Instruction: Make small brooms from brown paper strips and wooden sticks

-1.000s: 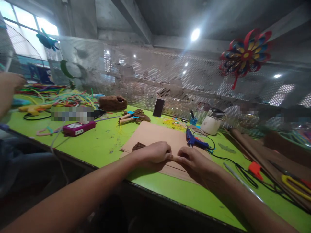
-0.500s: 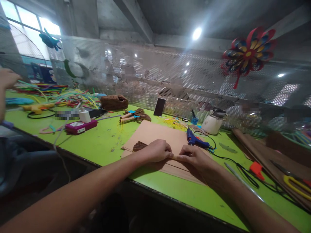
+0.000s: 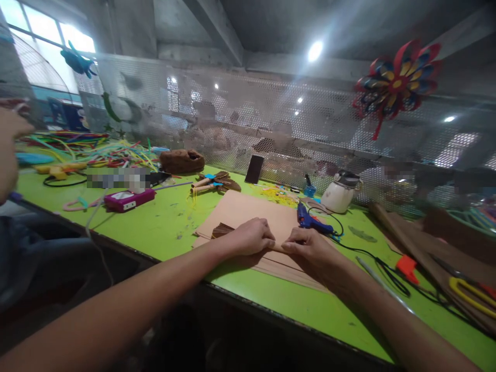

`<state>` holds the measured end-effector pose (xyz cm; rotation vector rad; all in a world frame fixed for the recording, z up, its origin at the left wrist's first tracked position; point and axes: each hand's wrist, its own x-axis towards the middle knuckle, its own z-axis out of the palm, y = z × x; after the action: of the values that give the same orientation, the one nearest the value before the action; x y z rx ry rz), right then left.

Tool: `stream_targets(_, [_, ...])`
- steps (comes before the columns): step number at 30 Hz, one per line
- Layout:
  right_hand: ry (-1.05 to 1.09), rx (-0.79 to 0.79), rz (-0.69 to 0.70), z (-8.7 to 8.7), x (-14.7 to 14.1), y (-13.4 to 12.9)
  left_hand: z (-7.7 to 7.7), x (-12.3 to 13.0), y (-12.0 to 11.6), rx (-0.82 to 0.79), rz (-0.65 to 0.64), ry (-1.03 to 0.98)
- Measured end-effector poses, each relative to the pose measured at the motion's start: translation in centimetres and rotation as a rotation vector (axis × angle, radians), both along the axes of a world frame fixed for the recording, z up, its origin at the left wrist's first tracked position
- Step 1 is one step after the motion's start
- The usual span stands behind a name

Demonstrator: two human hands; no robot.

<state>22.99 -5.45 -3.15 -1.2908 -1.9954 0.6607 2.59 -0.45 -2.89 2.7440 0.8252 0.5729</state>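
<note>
Tan paper sheets lie stacked on the green table. My left hand and my right hand face each other over them, a small gap apart. Thumbs and fingers of both are pinched on a thin rolled edge of tan paper between them. Dark brown pleated strips rest beside my left wrist, partly covered by it. Just behind my right hand lies a blue glue gun with a black cord.
Behind stand a phone and a white jar. Left are a purple power strip, a brown pouch and another person's hand. Yellow-handled scissors lie on brown material at right.
Both my hands have shifted very slightly up in view, still pinched on the paper. The other person's hand at the far left has moved a little lower and farther into view.
</note>
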Motion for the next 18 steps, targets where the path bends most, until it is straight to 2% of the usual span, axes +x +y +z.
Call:
stream_targets(5, [-0.117, 0.068, 0.027, -0.1, 0.3, 0.4, -0.4, 0.3, -0.3, 0.143, -0.070, 0.000])
stream_targets(10, [-0.227, 0.099, 0.033, 0.2, 0.2, -0.1, -0.5, 0.2, -0.6, 0.245, -0.081, 0.060])
stream_targets(14, [-0.318, 0.153, 0.018, 0.4, 0.2, -0.7, -0.7, 0.0, -0.3, 0.209, -0.092, 0.057])
stream_targets(18, [-0.360, 0.135, 0.020, 0.4, 0.4, -0.7, -0.6, -0.1, -0.1, 0.151, -0.110, 0.052])
